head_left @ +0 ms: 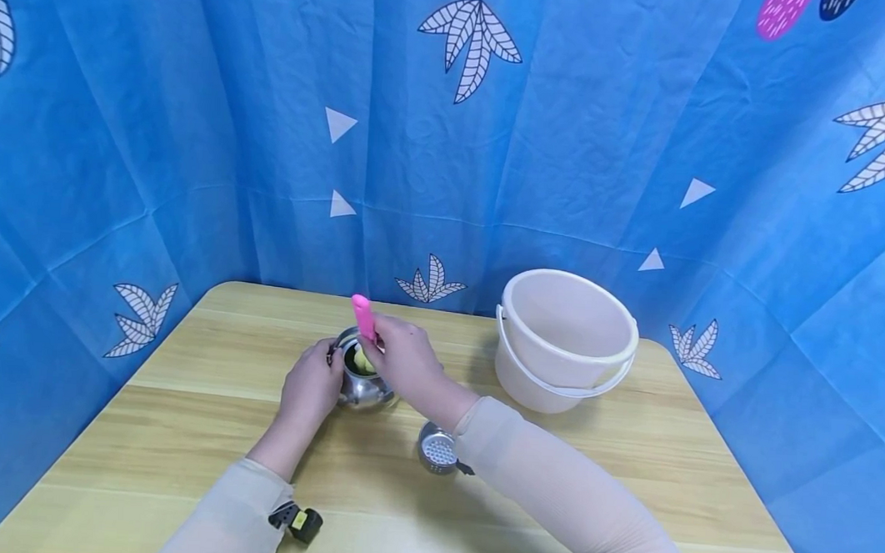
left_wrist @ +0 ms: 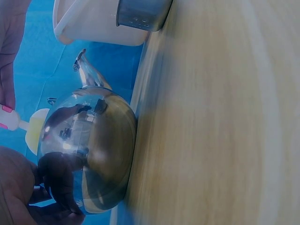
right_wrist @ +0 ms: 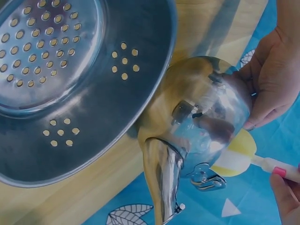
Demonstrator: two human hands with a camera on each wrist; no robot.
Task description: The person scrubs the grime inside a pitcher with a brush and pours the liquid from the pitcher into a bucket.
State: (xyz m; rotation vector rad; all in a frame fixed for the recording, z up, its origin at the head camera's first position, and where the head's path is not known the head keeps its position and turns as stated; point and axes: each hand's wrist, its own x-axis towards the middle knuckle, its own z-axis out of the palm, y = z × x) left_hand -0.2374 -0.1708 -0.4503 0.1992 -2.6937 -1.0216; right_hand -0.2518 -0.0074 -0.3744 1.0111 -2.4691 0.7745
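Observation:
A shiny metal teapot (head_left: 365, 392) with a curved spout stands on the table, its mouth uncovered. My left hand (head_left: 315, 383) grips it at its left side, near the black handle. In my right hand (head_left: 407, 354) is a cleaning brush with a pink and white handle (head_left: 364, 316), pinched between thumb and fingers. The brush's yellow and white sponge head (right_wrist: 236, 154) sits at the teapot's mouth; how deep it reaches is hidden. Below my right forearm lies a metal strainer (head_left: 437, 450) with rows of holes, touched by neither hand.
A white bucket (head_left: 557, 383) with its handle lowered stands at the back right of the wooden table (head_left: 370, 507). Blue patterned curtain (head_left: 434, 142) hangs behind and along both sides.

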